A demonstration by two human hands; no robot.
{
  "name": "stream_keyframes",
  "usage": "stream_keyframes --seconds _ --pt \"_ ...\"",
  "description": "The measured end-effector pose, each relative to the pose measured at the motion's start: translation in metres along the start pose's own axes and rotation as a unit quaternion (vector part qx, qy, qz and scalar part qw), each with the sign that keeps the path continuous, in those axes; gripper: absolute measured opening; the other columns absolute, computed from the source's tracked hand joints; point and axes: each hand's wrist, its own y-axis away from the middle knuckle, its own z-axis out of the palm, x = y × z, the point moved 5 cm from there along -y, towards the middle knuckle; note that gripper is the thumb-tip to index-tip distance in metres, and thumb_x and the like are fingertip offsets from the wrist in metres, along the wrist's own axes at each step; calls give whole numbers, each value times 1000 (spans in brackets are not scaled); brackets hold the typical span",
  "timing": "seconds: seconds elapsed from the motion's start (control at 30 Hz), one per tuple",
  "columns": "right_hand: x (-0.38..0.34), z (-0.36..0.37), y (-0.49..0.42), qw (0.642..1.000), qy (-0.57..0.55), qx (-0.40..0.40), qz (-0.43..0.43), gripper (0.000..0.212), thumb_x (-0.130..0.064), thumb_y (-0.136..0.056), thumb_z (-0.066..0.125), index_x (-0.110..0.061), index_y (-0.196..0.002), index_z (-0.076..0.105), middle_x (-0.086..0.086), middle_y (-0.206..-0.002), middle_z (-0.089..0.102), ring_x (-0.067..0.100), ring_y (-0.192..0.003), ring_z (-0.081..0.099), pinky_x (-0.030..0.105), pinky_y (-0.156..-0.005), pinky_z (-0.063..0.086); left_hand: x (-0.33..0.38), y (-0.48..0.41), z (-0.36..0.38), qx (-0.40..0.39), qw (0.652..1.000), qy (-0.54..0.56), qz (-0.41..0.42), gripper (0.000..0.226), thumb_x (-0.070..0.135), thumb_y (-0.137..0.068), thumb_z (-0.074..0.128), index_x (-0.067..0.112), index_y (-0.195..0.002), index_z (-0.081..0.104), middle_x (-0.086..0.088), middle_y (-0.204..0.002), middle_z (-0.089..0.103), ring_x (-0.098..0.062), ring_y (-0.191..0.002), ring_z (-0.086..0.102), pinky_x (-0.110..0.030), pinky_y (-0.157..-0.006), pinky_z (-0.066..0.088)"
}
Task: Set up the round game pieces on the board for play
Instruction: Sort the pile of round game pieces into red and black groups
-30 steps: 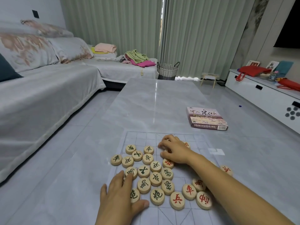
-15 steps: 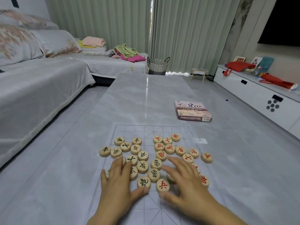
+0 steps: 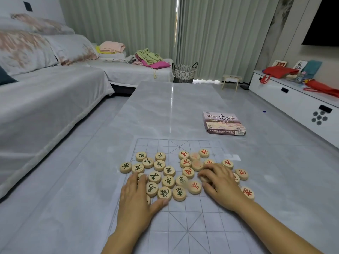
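At mid-board, left hand (image 3: 136, 200) lies flat, fingers straight, on black-marked pieces (image 3: 168, 171); right hand (image 3: 222, 186) curls over red-marked pieces (image 3: 188, 172), grip unclear. Pieces cluster across the board (image 3: 183, 226), some overlapping its left edge; uncovered grid lies nearer. Box (image 3: 222, 123) sits well apart.

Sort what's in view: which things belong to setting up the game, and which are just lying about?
Job: round wooden pieces with black characters; round wooden pieces with red characters; clear gridded board sheet; left hand; right hand.
Lying about: purple cardboard game box; woven wicker basket; red fabric bag; piled clothes.
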Motion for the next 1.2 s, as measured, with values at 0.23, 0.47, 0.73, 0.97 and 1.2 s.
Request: stream_keyframes --seconds 0.23,0.47,0.73,0.97,1.2 --pt "-28 4 12 997 -67 -1 -26 50 -53 -77 31 -38 -123 45 -12 -141 31 10 -134 19 35 -111 11 -22 -10 -25 -45 999 11 -18 95 51 -66 75 24 -142 25 2 -155 21 -19 -142 21 -39 -117 19" --pt "-25 10 5 999 -3 43 -22 44 -50 -79 35 -27 -110 57 -4 -120 54 20 -118 45 30 -96 21 -42 -7 -37 -75 994 -16 -78 79 52 -64 76 24 -130 42 4 -140 42 -17 -128 40 -33 -105 32" --pt "-22 13 0 996 34 87 -12 33 -39 -80 38 -25 -104 57 -6 -110 58 15 -106 47 29 -88 29 -36 -6 -36 -57 995 -43 -75 64 53 -67 72 24 -119 48 7 -129 48 -16 -121 44 -33 -99 30" --pt "-26 9 5 992 35 117 -21 29 -35 -79 41 -23 -101 56 -4 -108 62 10 -104 42 26 -85 26 -44 -5 -35 -47 996 -49 -60 58 39 -78 68 26 -129 44 7 -139 43 -16 -129 38 -35 -107 26" --pt "-25 10 6 994 38 103 -8 35 -41 -81 37 -23 -103 57 -5 -113 61 13 -108 48 29 -89 30 -40 -5 -37 1 997 -51 -55 35 36 -88 56 27 -122 51 6 -133 49 -16 -124 43 -33 -101 29"
